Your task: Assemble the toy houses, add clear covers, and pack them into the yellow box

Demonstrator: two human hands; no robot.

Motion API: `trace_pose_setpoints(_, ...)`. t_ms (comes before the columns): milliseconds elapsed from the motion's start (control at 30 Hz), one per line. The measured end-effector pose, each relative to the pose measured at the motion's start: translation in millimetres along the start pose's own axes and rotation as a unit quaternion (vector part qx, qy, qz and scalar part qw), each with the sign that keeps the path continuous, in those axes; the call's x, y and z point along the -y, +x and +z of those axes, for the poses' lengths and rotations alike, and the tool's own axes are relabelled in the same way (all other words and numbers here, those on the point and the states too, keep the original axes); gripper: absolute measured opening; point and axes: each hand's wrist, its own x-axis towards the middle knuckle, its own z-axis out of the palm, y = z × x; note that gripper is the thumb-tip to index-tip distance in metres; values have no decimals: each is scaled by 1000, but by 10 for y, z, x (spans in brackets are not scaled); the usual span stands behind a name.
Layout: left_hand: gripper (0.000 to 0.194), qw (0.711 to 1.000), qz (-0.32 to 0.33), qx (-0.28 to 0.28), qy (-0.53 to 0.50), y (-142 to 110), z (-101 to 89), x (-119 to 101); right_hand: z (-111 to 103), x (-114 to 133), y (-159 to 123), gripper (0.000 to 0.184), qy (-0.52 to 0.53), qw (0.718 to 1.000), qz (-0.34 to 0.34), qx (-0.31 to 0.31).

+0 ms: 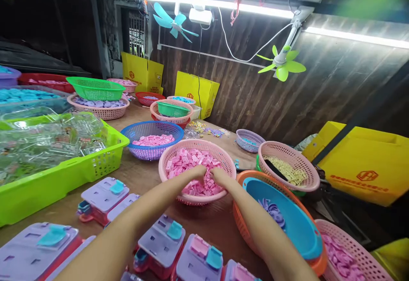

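Observation:
Both my hands reach into a round pink basket [169, 153] full of small pink plastic pieces [187, 159]. My left hand [198, 172] and my right hand [219, 175] sit side by side among the pieces, fingers curled down into them. What the fingers hold is hidden in the pile. In front of me on the wooden table [143, 174] lie several lilac toy units with teal and pink parts, one lilac toy unit [161, 242] between my forearms.
A blue bowl [287, 217] with purple pieces sits in an orange basket at right. A pink basket [289, 162] of cream parts lies behind it. A green tray [60, 170] of clear packaging is at left. A blue basket [151, 138] stands behind.

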Motion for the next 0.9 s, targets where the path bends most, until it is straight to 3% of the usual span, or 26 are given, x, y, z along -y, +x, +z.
trace_pose_setpoints(100,23,997,-64,39,20,-110,-97,34,-243,151,-239,20,13,1000,-9,-19)
trace_pose_setpoints(167,29,995,-82,52,6,-265,-153,-28,-473,270,-578,22,27,999,-16,-12)
trace_pose_setpoints(267,50,991,-84,83,-59,-620,-195,-259,-869,395,-1331,24,64,997,-21,27)
trace_pose_setpoints(333,60,979,-89,134,-124,-910,-193,-458,-1105,418,-1899,27,83,995,11,47)
trace_pose_setpoints(433,54,945,-104,222,-217,-1335,-144,-707,-1297,385,-2660,30,104,989,84,61)
trace_pose_setpoints(500,46,931,-103,252,-245,-1554,-83,-819,-1290,343,-3034,30,127,982,122,66)
trace_pose_setpoints(600,38,934,-91,241,-246,-1742,19,-933,-1126,254,-3356,27,117,980,154,51)
trace_pose_setpoints(767,33,960,-90,179,-193,-1827,13,-944,-791,20,-3470,28,19,983,180,17)
trace_pose_setpoints(900,36,975,-95,154,-130,-1874,-171,-650,-667,-136,-3469,30,15,984,175,24)
